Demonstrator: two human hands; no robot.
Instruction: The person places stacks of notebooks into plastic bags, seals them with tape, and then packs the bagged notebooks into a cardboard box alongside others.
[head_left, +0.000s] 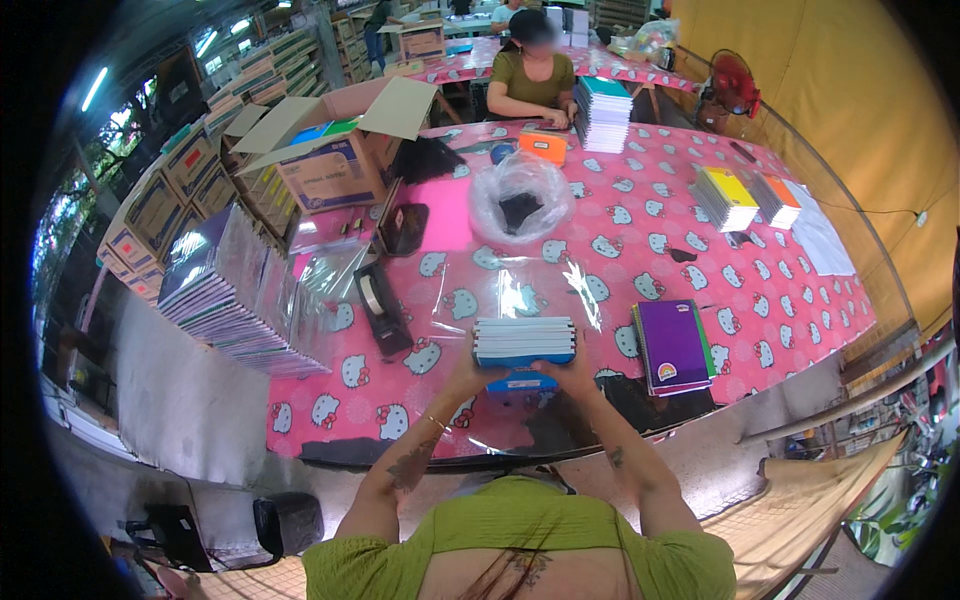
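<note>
A small stack of notebooks (524,342) with blue covers and white page edges stands between my hands near the table's front. My left hand (471,373) is wrapped round its left end, and my right hand (566,372) grips the right end, thumbs on the near side. Under and beyond the stack lies a clear plastic sheet (455,290), shiny with reflections. To the right sits a short pile of spiral notebooks, a purple notebook (675,345) on top. A black tape dispenser (382,310) rests to the left of my hands.
Wrapped notebooks stand in a tall stack (225,290) at the left edge. Behind are an open cardboard box (335,170) and a clear plastic bag (520,200). Yellow notebooks (727,198) are at the right. Across the table a person (533,80) sits beside a notebook stack (604,115).
</note>
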